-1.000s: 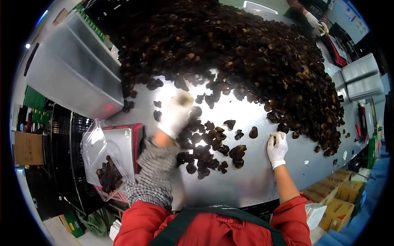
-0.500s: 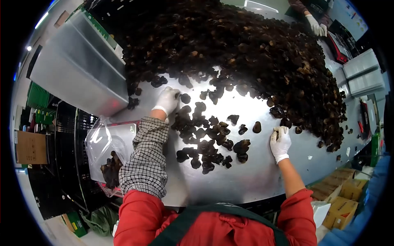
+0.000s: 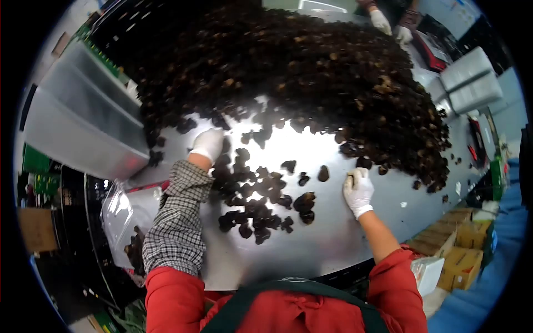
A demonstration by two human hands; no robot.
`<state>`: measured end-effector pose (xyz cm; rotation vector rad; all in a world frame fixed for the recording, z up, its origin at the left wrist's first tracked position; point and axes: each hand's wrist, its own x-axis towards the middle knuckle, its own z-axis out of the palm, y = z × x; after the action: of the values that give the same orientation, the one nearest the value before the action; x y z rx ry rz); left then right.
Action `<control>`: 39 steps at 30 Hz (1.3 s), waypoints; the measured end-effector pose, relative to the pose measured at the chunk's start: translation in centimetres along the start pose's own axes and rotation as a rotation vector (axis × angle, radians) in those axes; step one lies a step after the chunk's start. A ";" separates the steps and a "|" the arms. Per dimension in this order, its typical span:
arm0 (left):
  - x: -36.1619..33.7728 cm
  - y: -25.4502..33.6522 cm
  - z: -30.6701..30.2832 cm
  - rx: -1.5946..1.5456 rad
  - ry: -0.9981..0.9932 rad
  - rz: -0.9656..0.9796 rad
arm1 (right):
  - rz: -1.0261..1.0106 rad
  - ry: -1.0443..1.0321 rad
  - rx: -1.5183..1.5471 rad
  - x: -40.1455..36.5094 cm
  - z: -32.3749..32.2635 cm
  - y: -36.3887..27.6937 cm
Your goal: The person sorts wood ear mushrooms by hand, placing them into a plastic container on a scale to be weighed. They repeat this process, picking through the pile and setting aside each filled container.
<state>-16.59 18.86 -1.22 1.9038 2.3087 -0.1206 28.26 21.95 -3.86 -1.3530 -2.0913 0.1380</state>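
Dark brown wood ear mushrooms (image 3: 255, 188) lie loosely spread on the steel table (image 3: 327, 244) between my hands. My left hand (image 3: 209, 143), in a white glove, is at the upper left of this spread, near the pile's edge. It looks curled and slightly blurred; dark pieces lie against its fingers, and its grip is hidden. My right hand (image 3: 358, 190), also gloved, rests closed on the table's right part, just below a single mushroom (image 3: 363, 162). Whatever its fingers may hold is hidden. A large heap of mushrooms (image 3: 266, 66) covers the far side.
Stacked clear plastic bins (image 3: 83, 119) stand at the left, above a plastic-covered container (image 3: 119, 213) with mushrooms in it. Another person's gloved hands (image 3: 392, 28) work at the far right, near clear trays (image 3: 472, 83). Cardboard boxes (image 3: 461, 261) sit below the table's right edge.
The camera view has shifted, so the table and heap appear further left. My left hand is closer to the heap's edge. My right hand stays closed. The other person's hands have moved apart.
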 end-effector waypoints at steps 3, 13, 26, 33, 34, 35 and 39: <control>0.8 -0.8 -0.2 -0.212 0.028 -0.206 | 0.011 -0.008 -0.034 -0.1 -0.1 0.2; -12.3 24.8 -5.0 -0.871 0.027 0.944 | 0.307 -0.363 0.514 1.2 -2.4 2.2; -18.5 6.2 2.1 -0.589 0.703 -0.524 | -0.190 -0.154 -0.206 25.2 4.4 -5.5; -16.9 4.6 6.5 -0.407 0.543 -0.539 | -0.484 -0.335 0.264 13.4 0.9 -5.7; -17.0 4.4 6.6 -0.471 0.572 -0.528 | -0.454 -0.397 0.262 11.8 -1.5 -5.2; -17.1 4.3 6.8 -0.485 0.596 -0.514 | -0.341 -0.428 0.350 11.1 -3.5 -4.8; -17.1 4.4 6.7 -0.482 0.606 -0.516 | -0.216 -0.270 0.295 13.8 -5.3 -1.4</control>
<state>-8.69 2.10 -4.90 1.1787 2.7898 0.9861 26.39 31.68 7.15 -0.9693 -2.3129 0.5413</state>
